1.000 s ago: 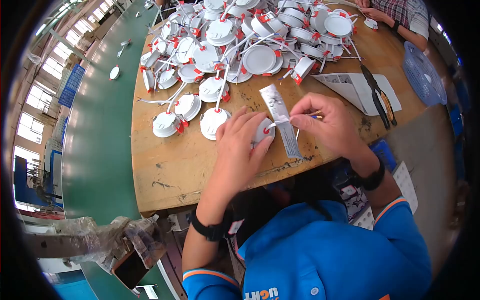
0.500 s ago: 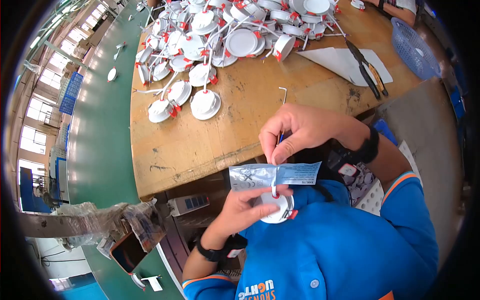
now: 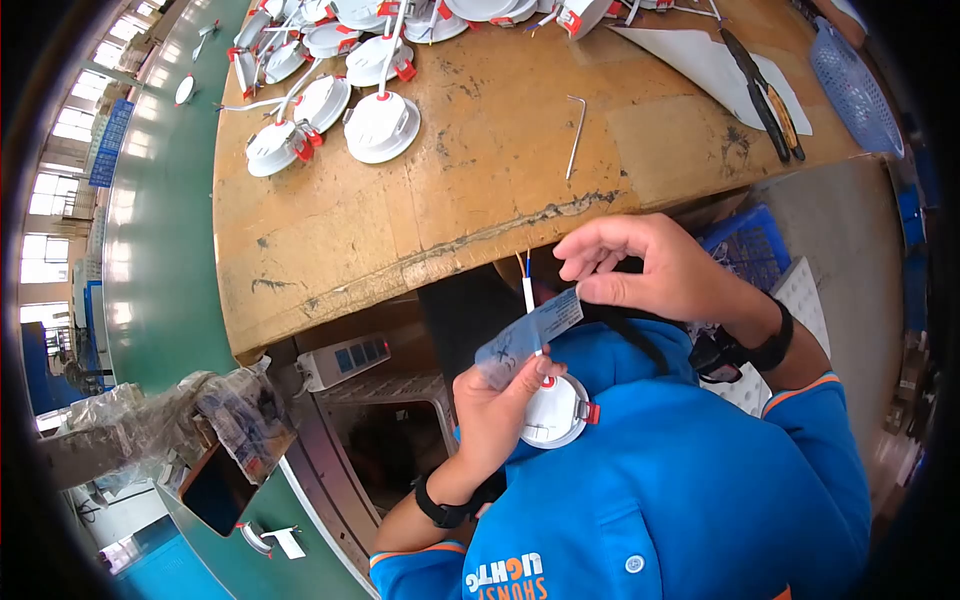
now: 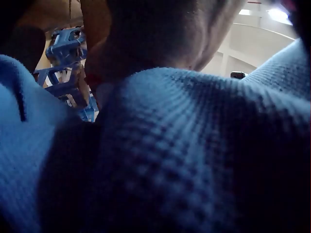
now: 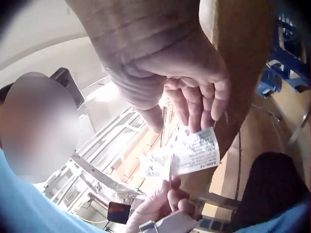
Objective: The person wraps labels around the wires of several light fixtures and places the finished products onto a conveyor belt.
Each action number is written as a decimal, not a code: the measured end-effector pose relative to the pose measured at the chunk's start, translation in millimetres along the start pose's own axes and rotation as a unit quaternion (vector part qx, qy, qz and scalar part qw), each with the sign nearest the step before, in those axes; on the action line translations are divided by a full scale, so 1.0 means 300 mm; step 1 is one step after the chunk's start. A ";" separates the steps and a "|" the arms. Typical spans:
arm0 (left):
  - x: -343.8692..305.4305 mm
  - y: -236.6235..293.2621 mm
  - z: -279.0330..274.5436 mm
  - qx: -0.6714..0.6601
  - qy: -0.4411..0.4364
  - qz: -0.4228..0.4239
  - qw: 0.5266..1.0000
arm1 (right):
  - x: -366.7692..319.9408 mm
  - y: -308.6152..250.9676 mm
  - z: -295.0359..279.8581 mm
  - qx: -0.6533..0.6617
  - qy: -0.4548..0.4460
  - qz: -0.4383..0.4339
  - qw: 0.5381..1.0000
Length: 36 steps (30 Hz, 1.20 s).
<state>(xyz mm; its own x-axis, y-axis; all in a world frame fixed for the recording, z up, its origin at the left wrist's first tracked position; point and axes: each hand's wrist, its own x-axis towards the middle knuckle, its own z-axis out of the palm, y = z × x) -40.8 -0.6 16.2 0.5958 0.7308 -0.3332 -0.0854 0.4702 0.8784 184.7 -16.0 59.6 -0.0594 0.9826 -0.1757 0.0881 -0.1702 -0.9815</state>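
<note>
Close to the chest, my left hand [image 3: 490, 415] grips a round white downlight [image 3: 556, 412] at the base of its cable, thumb pressed there. Its white cable [image 3: 529, 296] stands up, ending in bare-tipped blue and brown wires [image 3: 527, 264]. A printed silvery label [image 3: 530, 338] sits around the cable just above the left thumb, its two ends sticking out. My right hand [image 3: 655, 268] is at the label's right end, fingers loosely extended and parted from the thumb; in the right wrist view the fingertips meet the label's edge [image 5: 197, 150]. Blue cloth fills most of the left wrist view.
Several downlights [image 3: 383, 128] with red clips lie at the back of the wooden table [image 3: 330, 225]. A bent metal rod [image 3: 577, 138], pliers [image 3: 762, 100] on a paper sheet [image 3: 680, 55] and a blue basket [image 3: 855, 90] are farther right. A green conveyor [image 3: 150, 260] runs along the left.
The downlight and label came from over the table to the chest. My right hand let go of the cable's upper end and moved right to the label's end. The view tilted down.
</note>
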 end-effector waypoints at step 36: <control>0.014 -0.057 0.012 -0.041 0.063 -0.062 0.995 | 0.009 -0.017 0.119 -0.038 -0.072 -0.005 0.997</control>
<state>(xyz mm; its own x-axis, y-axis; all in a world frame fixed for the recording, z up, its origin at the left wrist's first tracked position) -34.1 -7.5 1.0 0.5016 0.7179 -0.4827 -0.0849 0.5961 0.7984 148.6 -15.1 61.5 -0.2028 0.9625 -0.1803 0.1609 -0.1489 -0.9757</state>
